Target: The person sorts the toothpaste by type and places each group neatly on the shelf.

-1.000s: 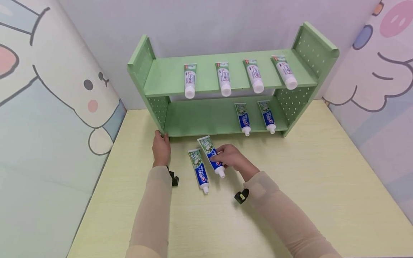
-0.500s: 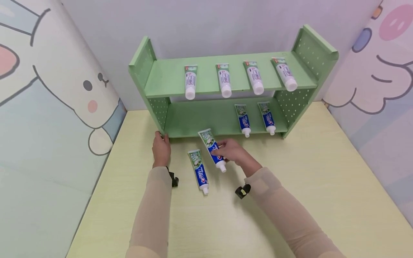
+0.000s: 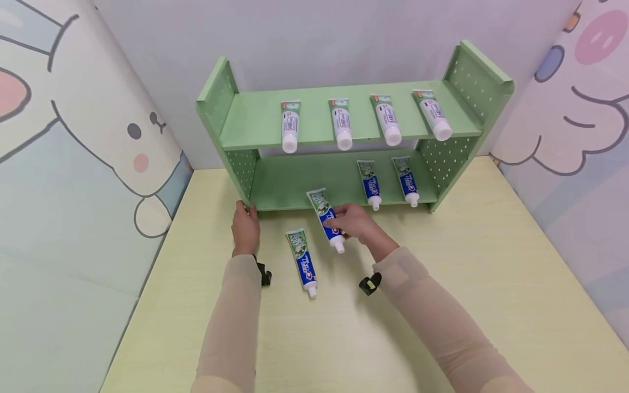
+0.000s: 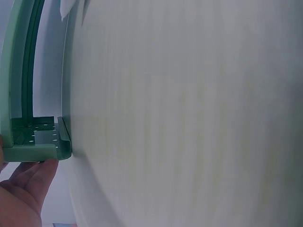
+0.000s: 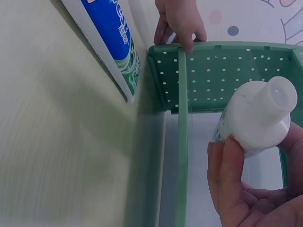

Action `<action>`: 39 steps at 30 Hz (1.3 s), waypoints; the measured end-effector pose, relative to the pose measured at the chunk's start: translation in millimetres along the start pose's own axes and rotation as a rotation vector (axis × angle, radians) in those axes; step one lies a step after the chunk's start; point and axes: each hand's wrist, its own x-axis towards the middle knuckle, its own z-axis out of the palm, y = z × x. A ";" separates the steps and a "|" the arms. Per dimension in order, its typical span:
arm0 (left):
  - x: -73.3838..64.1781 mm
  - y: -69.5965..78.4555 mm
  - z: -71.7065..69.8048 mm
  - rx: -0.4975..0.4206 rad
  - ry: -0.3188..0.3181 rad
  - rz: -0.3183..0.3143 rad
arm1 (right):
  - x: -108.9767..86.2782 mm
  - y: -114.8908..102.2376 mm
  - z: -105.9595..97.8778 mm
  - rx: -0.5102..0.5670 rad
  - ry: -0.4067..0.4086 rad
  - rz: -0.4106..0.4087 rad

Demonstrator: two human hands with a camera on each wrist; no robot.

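My right hand (image 3: pixel 357 222) holds a blue, green and white toothpaste tube (image 3: pixel 327 218) between thumb and fingers, cap toward me. The tube's far end overlaps the front edge of the green shelf's lower board in the head view. In the right wrist view the tube's white cap end (image 5: pixel 258 113) sits in the right fingers (image 5: pixel 227 175). My left hand (image 3: pixel 245 228) grips the lower front corner of the green two-tier shelf (image 3: pixel 300 174) at its left side. A second matching tube (image 3: pixel 302 262) lies on the table below, between both arms.
Two matching blue and green tubes (image 3: pixel 369 183) lie on the lower board at the right. Several white and green tubes (image 3: pixel 342 123) lie spaced along the upper board. Perforated side panels (image 3: pixel 476 82) bound the shelf. Cartoon walls (image 3: pixel 98 109) flank the pale table (image 3: pixel 491 273).
My right hand has lifted the toothpaste tube and carried it forward, away from the tube on the table, to the lower board's edge. The left hand stays at the shelf corner.
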 end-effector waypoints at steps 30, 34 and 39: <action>-2.2 -1.1 -1.1 -0.022 0.012 0.021 | 32.6 -2.9 -12.6 -0.020 0.134 0.031; -1.9 -0.8 -0.8 -0.033 0.004 0.022 | 32.4 -5.2 -13.6 -0.032 0.152 0.032; -2.3 0.3 -1.4 -0.029 -0.001 0.009 | 38.5 -3.4 -14.4 -0.035 0.161 0.033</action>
